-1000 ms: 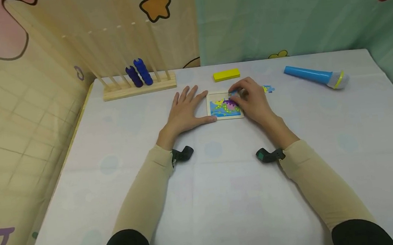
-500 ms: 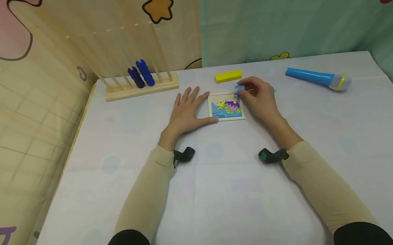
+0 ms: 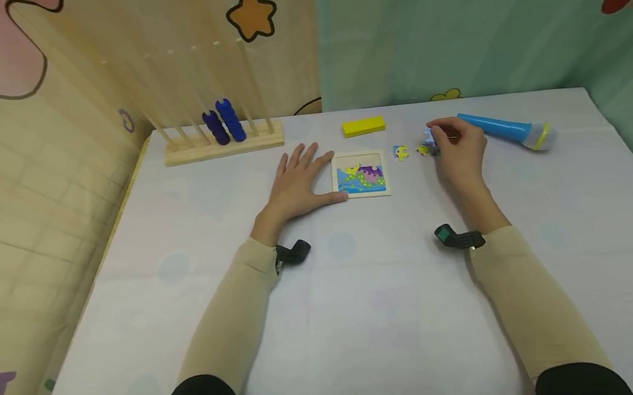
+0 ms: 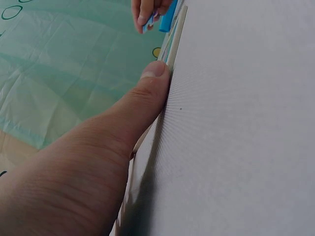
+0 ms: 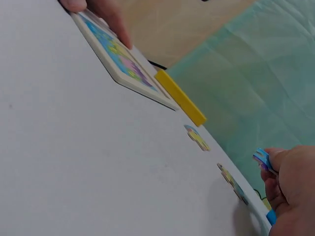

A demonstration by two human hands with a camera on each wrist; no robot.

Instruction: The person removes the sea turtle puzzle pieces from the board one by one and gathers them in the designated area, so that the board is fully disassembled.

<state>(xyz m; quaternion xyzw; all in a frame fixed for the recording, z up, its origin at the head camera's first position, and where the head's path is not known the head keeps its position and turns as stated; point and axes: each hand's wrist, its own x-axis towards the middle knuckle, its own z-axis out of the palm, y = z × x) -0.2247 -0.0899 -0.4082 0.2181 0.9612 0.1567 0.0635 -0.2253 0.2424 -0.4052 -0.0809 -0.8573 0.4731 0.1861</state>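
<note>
My left hand lies spread on the table, its thumb against the lower left corner of a small jigsaw puzzle in a pale wooden frame. The lower part of the puzzle holds a blue, yellow and purple picture; bare wood shows along its top. Farther right, my right hand pinches a blue and purple puzzle piece between thumb and fingertips, raised above the table in the right wrist view. Two loose pieces lie between frame and hand: a yellow and blue one and another beneath the right hand.
A yellow block lies behind the puzzle. At the back left stands a wooden peg rack with dark blue pieces on two pegs. A blue toy microphone lies just beyond the right hand. Curtains hang behind the table's back edge.
My right hand has lifted the puzzle piece away from the frame's upper right corner and carried it right, uncovering the loose pieces. My left hand has stayed in place.
</note>
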